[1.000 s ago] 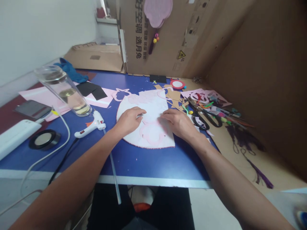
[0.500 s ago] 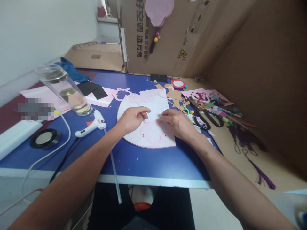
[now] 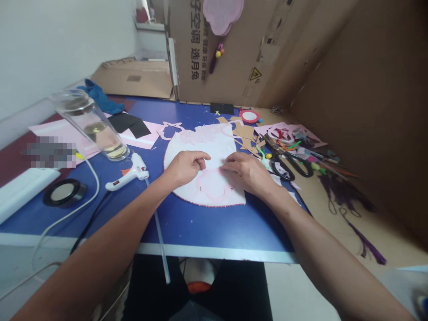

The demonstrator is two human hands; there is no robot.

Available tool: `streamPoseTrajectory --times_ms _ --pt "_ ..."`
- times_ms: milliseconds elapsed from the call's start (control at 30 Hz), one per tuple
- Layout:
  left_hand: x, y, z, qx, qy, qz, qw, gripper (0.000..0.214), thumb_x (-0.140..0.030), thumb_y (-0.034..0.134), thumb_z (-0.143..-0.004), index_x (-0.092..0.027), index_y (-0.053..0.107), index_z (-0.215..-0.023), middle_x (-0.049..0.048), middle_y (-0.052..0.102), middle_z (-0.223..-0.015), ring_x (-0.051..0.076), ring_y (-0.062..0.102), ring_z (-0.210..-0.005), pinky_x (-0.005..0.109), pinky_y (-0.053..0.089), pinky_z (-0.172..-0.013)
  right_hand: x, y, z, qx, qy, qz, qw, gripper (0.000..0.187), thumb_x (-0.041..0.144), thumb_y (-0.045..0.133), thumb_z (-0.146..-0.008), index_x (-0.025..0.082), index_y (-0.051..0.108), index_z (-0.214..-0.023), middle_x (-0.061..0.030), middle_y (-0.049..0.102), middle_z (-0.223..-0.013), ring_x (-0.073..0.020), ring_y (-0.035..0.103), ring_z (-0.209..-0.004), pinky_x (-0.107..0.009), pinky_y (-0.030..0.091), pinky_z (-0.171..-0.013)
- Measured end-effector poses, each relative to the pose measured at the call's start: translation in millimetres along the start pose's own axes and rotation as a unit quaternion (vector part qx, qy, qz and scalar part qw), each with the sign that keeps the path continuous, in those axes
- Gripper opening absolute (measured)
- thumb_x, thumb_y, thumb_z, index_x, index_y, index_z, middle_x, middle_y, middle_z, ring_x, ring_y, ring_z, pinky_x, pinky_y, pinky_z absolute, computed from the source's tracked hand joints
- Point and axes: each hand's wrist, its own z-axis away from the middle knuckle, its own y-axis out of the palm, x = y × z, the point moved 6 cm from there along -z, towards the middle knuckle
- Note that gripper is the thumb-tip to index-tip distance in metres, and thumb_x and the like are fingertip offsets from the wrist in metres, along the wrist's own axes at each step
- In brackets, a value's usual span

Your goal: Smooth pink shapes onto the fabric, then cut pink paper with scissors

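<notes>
A white fan-shaped sheet [image 3: 214, 142] with a red dotted edge lies on the blue table [image 3: 214, 227]. A pink flower-like cut-out [image 3: 214, 187] lies on its near part. My left hand [image 3: 185, 167] rests on the sheet's left side, fingers curled, index tip pressing by the cut-out's top edge. My right hand [image 3: 245, 171] lies flat on the right side, fingertips touching the cut-out. The two hands nearly meet above the pink shape.
A white glue gun [image 3: 129, 177] with a glue stick lies left of the sheet, beside a glass tumbler [image 3: 90, 125]. A tape roll [image 3: 63, 192] and white power strip [image 3: 23, 187] sit far left. Black scissors [image 3: 289, 162], paper scraps and purple tassels [image 3: 344, 196] lie right. Cardboard walls stand behind.
My left index finger has stretched out toward the right hand, and both hands have drawn slightly closer together over the pink cut-out.
</notes>
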Motion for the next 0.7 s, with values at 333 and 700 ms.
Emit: streamPoseTrajectory --times_ms 333,700 --pt "2.4 0.3 -0.1 -0.002 -0.007 -0.001 1.000 0.060 0.003 0.051 -0.076 -0.024 0.089 -0.114 0.0006 0.086 -0.090 0.020 0.078 -0.088 0.032 0.057 -0.084 2.5 -0.1 -0.1 0.004 0.001 -0.003 1.000 0.026 0.020 0.066 -0.109 0.023 0.091 -0.111 -0.0133 0.080 -0.114 -0.0274 0.070 -0.097 -0.037 0.046 -0.082" --pt "-1.1 -1.8 0.3 -0.017 0.002 0.005 1.000 0.056 0.002 0.051 -0.079 -0.023 0.088 -0.113 0.0003 0.086 -0.091 0.020 0.080 -0.089 0.031 0.059 -0.084 6.4 -6.4 0.9 0.014 -0.013 -0.044 0.999 0.031 0.016 0.064 -0.107 0.024 0.090 -0.121 -0.0127 0.080 -0.117 -0.0272 0.072 -0.103 -0.036 0.050 -0.088"
